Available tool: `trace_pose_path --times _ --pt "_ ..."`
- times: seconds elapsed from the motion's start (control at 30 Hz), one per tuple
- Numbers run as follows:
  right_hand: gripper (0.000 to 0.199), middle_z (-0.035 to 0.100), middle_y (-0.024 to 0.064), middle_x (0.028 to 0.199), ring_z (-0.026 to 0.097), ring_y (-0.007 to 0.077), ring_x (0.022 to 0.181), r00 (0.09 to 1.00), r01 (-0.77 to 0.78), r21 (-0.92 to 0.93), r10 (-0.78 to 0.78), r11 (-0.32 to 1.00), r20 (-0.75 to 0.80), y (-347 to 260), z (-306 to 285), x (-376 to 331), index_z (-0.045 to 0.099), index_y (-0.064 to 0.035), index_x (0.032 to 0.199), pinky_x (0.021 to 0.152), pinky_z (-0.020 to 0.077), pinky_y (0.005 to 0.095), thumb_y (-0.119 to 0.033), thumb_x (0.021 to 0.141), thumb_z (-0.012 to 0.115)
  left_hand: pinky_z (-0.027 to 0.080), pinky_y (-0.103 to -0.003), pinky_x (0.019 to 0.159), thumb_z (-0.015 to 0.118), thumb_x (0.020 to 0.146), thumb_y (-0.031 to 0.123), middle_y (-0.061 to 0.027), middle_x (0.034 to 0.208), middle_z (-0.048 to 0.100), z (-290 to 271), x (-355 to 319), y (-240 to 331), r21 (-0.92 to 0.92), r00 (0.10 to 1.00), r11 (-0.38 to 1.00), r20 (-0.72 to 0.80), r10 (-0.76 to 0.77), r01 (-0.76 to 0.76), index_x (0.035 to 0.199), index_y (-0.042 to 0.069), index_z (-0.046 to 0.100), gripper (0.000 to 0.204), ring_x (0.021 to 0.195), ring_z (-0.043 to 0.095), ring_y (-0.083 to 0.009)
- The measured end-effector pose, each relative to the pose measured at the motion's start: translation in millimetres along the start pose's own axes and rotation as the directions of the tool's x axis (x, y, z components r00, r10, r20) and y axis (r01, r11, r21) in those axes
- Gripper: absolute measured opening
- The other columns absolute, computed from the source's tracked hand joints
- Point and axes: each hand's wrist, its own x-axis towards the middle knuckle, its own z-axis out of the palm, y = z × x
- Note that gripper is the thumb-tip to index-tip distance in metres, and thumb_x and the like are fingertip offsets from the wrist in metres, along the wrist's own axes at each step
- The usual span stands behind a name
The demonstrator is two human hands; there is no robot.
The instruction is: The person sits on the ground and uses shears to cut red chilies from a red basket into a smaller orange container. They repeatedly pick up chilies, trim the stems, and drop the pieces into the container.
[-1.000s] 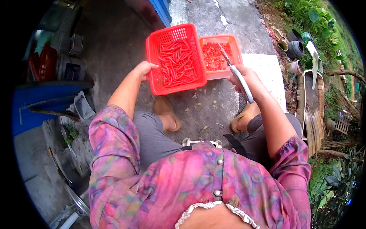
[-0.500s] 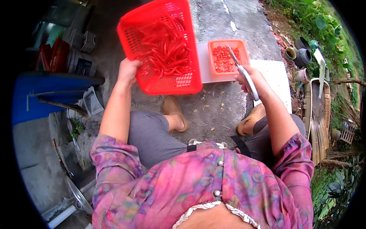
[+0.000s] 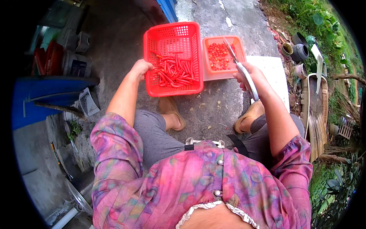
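My left hand (image 3: 141, 69) is closed on the left rim of a red plastic basket (image 3: 173, 34) with slotted walls. Whole red chilies (image 3: 176, 70) lie heaped in its near half. In my right hand (image 3: 254, 79) is a pair of scissors (image 3: 248, 79) with pale handles, its blades pointing away from me. The blade tips reach over a smaller orange-red basket (image 3: 222, 71), which stands just right of the large one. Cut-up red chilies (image 3: 218, 55) cover part of its bottom. My right fingers wrap round the handles and are partly hidden.
A white board (image 3: 268, 72) lies right of the small basket. My feet in tan shoes (image 3: 170, 110) rest on the concrete ground below the baskets. Pots (image 3: 300, 52) and a long trough-like piece (image 3: 315, 110) stand at the right, beside green plants. Buckets and a blue panel (image 3: 53, 99) are at the left.
The large basket has come nearer and lower, from a tilted position to a more level one, with my left hand still on it. The chilies have settled toward me. My right hand barely moved.
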Motion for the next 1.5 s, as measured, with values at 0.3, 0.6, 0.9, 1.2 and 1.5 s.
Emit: trace_pose_path --times 0.3,0.6,0.9,1.2,1.5 --pt "0.034 0.055 0.0021 0.066 0.053 0.0097 0.053 0.999 0.022 -0.07 -0.02 0.997 0.027 3.2 2.1 3.8 0.057 -0.0017 0.103 0.047 0.0433 0.0252 -0.02 0.078 0.069 0.052 -0.04 0.081 0.054 0.082 -0.001 -0.0164 0.098 0.064 2.4 34.1 -22.9 0.01 0.988 0.999 0.146 -0.051 0.051 0.108 -0.004 0.057 0.027 0.089 0.064 -0.0263" --pt "0.035 0.058 0.0039 0.068 0.055 0.0104 0.055 1.0 0.015 -0.137 -0.012 0.99 0.02 -2.4 5.9 3.9 0.058 -0.0024 0.106 0.048 0.0444 0.0255 -0.02 0.078 0.069 0.048 -0.039 0.086 0.058 0.078 0.003 -0.0159 0.105 0.063 36.5 8.0 8.3 0.842 0.7 0.403 -0.043 0.713 -0.359 0.117 0.009 0.057 0.04 0.099 0.059 -0.0346" --pt "0.024 0.053 -0.0024 0.071 0.05 0.0058 0.055 0.998 -0.003 -0.145 0.012 0.989 0.055 -3.7 9.4 1.8 0.055 -0.0061 0.101 0.048 0.0428 0.0217 -0.018 0.082 0.065 0.029 -0.041 0.106 0.05 0.079 0.003 -0.0152 0.139 0.038 123.5 -1.0 0.2 0.821 0.774 -0.095 0.564 0.288 -0.563 0.126 0.019 0.053 0.049 0.129 0.034 -0.0328" --pt "0.032 0.057 0.0025 0.067 0.053 0.0098 0.054 1.0 0.02 -0.124 -0.018 0.992 0.012 3.1 3.1 4.1 0.058 -0.0027 0.103 0.048 0.0441 0.025 -0.019 0.078 0.069 0.049 -0.042 0.081 0.05 0.071 -0.001 -0.0127 0.111 0.059 111.1 -3.5 32.4 0.928 0.931 -0.114 0.362 0.048 -0.355 0.085 0.007 0.065 0.022 0.099 0.058 -0.0313" --pt "0.031 0.057 0.0025 0.067 0.053 0.0095 0.053 0.999 0.022 -0.121 -0.019 0.992 0.026 7.2 3.5 5.7 0.059 -0.0026 0.101 0.048 0.0439 0.0247 -0.02 0.078 0.07 0.043 -0.04 0.093 0.059 0.078 0.016 -0.0118 0.124 0.05 126.9 2.8 -2.1 0.803 0.781 -0.208 0.593 0.195 -0.558 0.118 0.01 0.056 0.04 0.116 0.048 -0.0295"
